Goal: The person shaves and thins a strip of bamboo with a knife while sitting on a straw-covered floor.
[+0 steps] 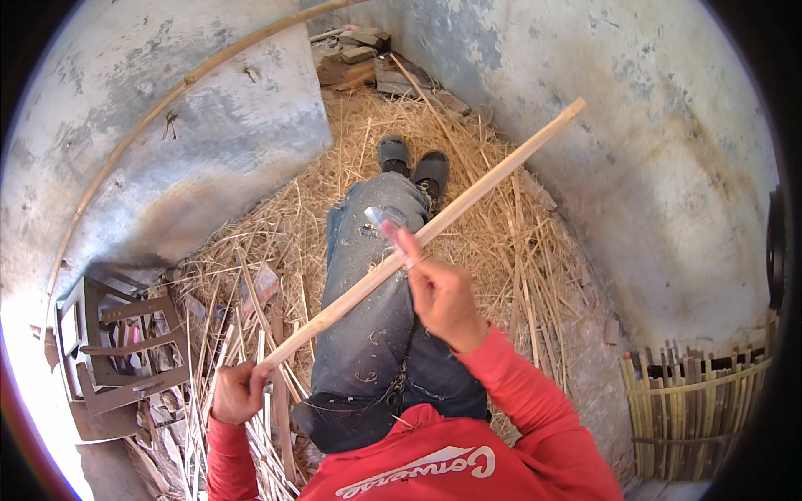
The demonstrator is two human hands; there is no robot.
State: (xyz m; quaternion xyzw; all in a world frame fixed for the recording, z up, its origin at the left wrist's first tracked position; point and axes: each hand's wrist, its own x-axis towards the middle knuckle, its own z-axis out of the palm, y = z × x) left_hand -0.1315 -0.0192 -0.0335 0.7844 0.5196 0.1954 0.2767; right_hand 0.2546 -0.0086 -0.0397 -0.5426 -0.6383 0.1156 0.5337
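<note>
A long pale bamboo strip slants across my lap, from low left to far right. Round its near end my left hand is closed. My right hand is closed at the strip's middle, over my thighs. Past its fingertips a short, bright blade sticks out on the strip's far-left side; it looks like a small knife, blurred, its handle hidden by the hand. Shavings cling to my dark trousers, which lie under the strip.
Straw-like shavings and thin strips cover the floor round my legs. At left stands a brown openwork frame; at right, a slatted basket. A long pole leans along the left wall. Bricks lie in the far corner.
</note>
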